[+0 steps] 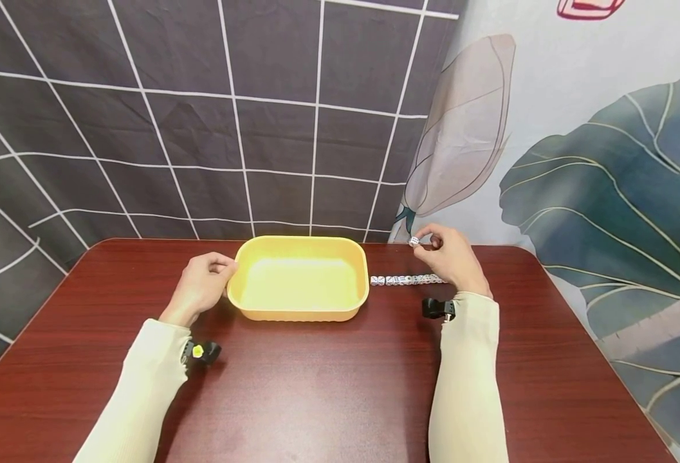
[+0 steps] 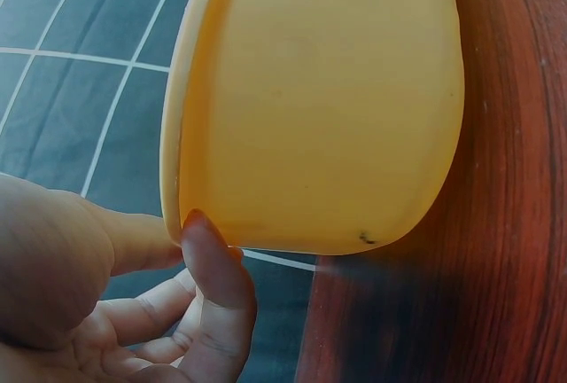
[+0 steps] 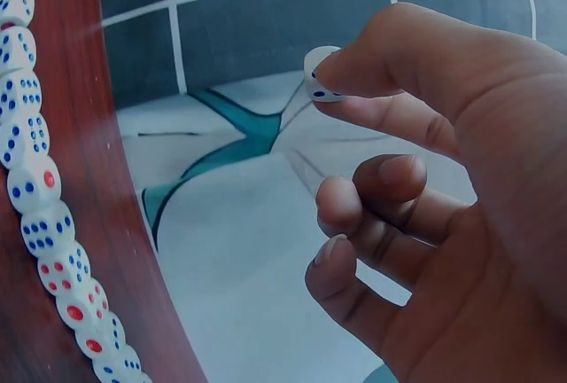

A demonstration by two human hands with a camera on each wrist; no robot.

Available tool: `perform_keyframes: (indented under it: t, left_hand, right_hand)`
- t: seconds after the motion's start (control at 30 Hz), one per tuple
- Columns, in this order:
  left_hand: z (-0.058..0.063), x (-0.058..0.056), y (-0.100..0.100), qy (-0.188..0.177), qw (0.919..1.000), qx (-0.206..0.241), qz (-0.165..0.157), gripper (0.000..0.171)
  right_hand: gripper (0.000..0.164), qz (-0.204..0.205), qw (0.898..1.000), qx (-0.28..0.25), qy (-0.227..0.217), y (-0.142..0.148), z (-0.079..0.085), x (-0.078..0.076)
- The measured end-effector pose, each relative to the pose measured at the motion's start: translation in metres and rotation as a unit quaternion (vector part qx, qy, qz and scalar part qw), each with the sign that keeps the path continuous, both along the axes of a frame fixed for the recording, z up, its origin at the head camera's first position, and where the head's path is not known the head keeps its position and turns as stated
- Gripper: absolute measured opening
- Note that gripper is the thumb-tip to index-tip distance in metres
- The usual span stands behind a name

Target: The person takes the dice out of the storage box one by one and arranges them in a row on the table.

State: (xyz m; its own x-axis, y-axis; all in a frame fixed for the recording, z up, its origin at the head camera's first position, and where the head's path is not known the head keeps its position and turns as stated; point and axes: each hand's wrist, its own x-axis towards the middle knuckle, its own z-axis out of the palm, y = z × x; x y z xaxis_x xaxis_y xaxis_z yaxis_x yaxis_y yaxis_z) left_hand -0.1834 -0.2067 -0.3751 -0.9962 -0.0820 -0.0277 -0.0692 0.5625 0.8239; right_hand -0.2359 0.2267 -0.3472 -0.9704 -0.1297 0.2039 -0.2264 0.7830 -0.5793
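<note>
A yellow plastic basin (image 1: 299,315) stands near the back of the table, and its inside looks bare in the head view. My left hand (image 1: 202,286) pinches the basin's left rim between thumb and forefinger. My right hand (image 1: 452,257) is raised above the table's back right part, pinching one white die (image 3: 323,74) between thumb and forefinger, with the other fingers loosely curled. Below it, a row of white dice (image 1: 400,280) with blue and red pips runs rightward from beside the basin. The right end of this row is partly hidden by my right hand in the head view.
The dark red wooden table (image 1: 316,392) has rounded back corners. Right behind it hang a dark cloth with a white grid (image 1: 276,141) and a pale cloth with large leaf prints (image 1: 594,186). Black wrist cameras are strapped to both wrists.
</note>
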Motion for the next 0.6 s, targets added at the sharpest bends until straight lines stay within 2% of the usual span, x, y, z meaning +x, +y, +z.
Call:
perform_keyframes:
  t: [0.6]
  left_hand:
    - [-0.001, -0.001, 0.000, -0.004, 1.0000, 0.003, 0.002, 0.029]
  right_hand:
    - [0.018, -0.075, 0.997, -0.004, 0.023, 0.037, -0.014, 0.004]
